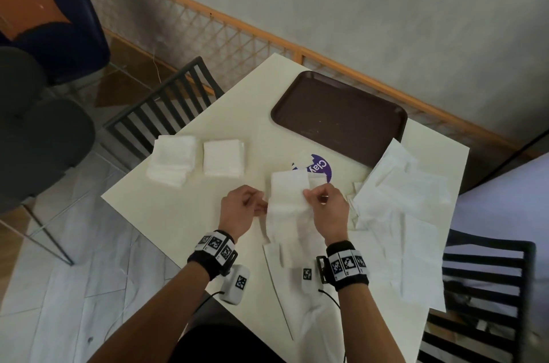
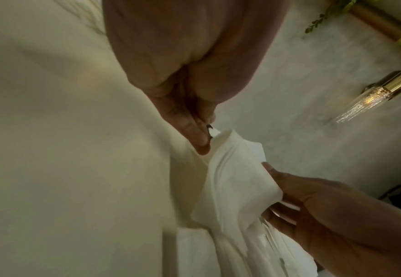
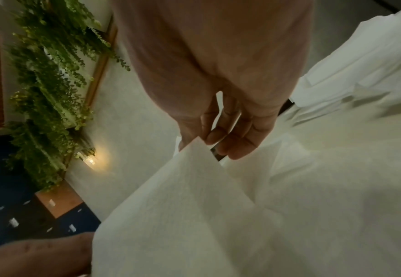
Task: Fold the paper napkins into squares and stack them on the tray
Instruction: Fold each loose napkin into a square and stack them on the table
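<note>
Both hands are holding one white paper napkin [image 1: 289, 199] up just above the worktop [image 1: 190, 208], the left hand [image 1: 242, 208] pinching its left edge between thumb and fingertip and the right hand [image 1: 326, 208] pinching its right edge, so the fold is, by my reading, only being started. The brown tray [image 1: 338, 116] is sitting bare at the far side, two piles of folded squares [image 1: 197, 162] are waiting to the left, and loose unfolded napkins [image 1: 398, 193] are lying to the right. The next move is calling for matching the edges, pressing the crease flat, then carrying squares to the tray.
</note>
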